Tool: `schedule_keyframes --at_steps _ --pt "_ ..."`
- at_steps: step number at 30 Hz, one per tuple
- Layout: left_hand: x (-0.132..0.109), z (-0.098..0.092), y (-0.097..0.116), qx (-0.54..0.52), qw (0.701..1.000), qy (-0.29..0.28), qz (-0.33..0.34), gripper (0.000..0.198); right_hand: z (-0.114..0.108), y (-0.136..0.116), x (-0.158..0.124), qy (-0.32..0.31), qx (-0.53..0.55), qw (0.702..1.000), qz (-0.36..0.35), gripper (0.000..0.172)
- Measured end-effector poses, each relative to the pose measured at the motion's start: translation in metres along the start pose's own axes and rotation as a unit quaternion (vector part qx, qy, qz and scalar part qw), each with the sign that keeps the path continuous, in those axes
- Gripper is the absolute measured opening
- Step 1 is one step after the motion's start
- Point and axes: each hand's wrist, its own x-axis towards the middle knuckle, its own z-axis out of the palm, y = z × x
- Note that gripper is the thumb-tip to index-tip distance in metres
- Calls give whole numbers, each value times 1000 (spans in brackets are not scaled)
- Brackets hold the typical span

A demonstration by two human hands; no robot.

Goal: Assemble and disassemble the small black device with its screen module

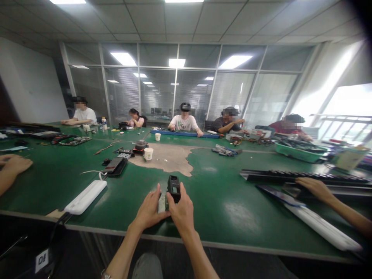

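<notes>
A small black boxy device (173, 185) with openings in its end stands near the table's front edge. My right hand (183, 211) is closed around its lower part, thumb on the left side and fingers on the right. Just left of it, my left hand (148, 209) is closed on a pale flat piece (162, 204), its thumb reaching across below. The pale piece sits close against the device; whether the two are joined I cannot tell. Parts of both things are hidden by my fingers.
A white power strip (86, 196) lies left on the green table (215, 190); another white strip (322, 223) lies right, near a co-worker's hand (315, 189) on dark metal rails (270, 176). Paper cups (148, 154) stand ahead. Another hand (14, 166) rests far left. Several people sit opposite.
</notes>
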Motion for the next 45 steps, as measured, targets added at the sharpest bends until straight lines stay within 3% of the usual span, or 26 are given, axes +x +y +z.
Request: schedule_keyframes --at_steps 5,9,12,24,30,36,45 --pt "0 -1 2 -3 1000 -9 -9 110 -16 30 4 35 -18 999 11 68" --pt "1 -1 3 -4 1000 -13 -21 110 -15 64 -7 30 -53 998 25 67" --pt "1 -2 5 -6 1000 -17 -25 110 -12 75 -14 22 -63 997 37 68" --pt "2 -2 4 -2 999 -16 -28 109 -8 83 -20 31 -74 996 26 67" --pt "2 -1 4 4 1000 -15 -22 108 -5 86 -21 70 -94 993 -23 78" --pt "2 -2 7 -5 1000 -4 -11 111 -10 85 -21 72 -74 994 -23 79" --pt "0 -4 9 -21 1000 -6 -15 106 -11 82 -20 38 -46 998 12 66"
